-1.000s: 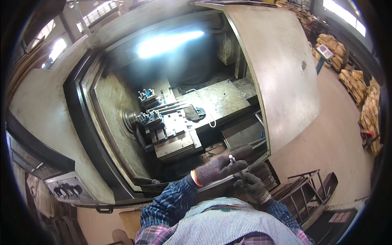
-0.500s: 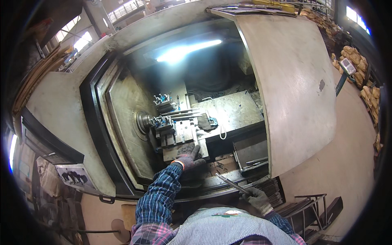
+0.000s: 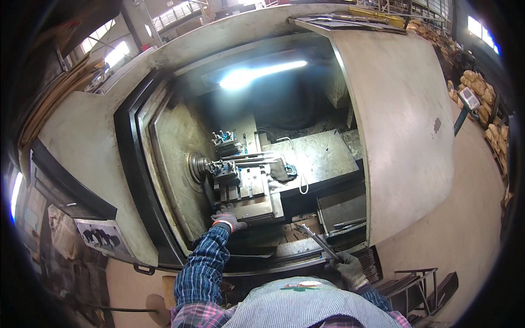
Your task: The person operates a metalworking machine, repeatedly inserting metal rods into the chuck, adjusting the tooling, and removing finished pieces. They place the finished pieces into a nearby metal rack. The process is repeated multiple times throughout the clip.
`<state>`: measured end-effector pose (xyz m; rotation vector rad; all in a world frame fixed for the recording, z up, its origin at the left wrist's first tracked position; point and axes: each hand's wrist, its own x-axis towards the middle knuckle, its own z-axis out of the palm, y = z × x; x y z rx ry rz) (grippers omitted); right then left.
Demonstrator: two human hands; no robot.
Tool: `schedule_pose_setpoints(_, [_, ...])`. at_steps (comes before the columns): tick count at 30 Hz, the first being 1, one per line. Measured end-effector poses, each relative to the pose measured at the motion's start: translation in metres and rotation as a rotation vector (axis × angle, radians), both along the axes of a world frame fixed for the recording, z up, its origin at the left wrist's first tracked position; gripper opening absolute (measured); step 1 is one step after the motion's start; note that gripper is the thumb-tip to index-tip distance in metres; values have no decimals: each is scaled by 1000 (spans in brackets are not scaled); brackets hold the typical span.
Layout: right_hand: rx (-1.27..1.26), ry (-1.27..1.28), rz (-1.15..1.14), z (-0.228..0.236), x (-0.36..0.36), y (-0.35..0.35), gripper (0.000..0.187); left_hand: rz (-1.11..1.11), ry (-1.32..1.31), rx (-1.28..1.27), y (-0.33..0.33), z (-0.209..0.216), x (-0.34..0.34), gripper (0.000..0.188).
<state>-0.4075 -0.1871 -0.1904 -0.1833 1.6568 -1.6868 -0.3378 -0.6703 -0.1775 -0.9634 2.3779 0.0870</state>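
Note:
My left hand (image 3: 228, 217), in a grey glove, reaches into a lathe with its fingers stretched out. It lies by the near left corner of the metal slide plate (image 3: 254, 210); whether it presses on it I cannot tell. Beyond it, tool holders (image 3: 225, 169) with clamping bolts sit beside the round chuck (image 3: 198, 164). Several long thin bars (image 3: 249, 159) extend rightward from them. My right hand (image 3: 349, 269), also gloved, is closed round a slim metal rod (image 3: 320, 241), which points up and left over the machine's front edge.
A dark cloth (image 3: 281, 171) and a white hose (image 3: 298, 158) lie on the flat metal cover (image 3: 322, 158). The sliding door (image 3: 407, 126) stands at the right of the opening. Rods rest on a tray (image 3: 344, 210). A metal rack (image 3: 418, 287) stands on the floor at right.
My left hand has moved left and slightly down along the plate's near edge. The right hand still holds the rod, little moved. The view has shifted slightly.

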Motion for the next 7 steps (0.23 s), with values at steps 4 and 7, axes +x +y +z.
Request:
schedule_pose_setpoints(4, [-21,55,28,-4,-5,-11,20,-83,-55,61,26,8,-16,123])
schedule_pose_setpoints(7, [-16,83,113,-20,-13,-17,22,-272,118,2,40,2,-9,113])
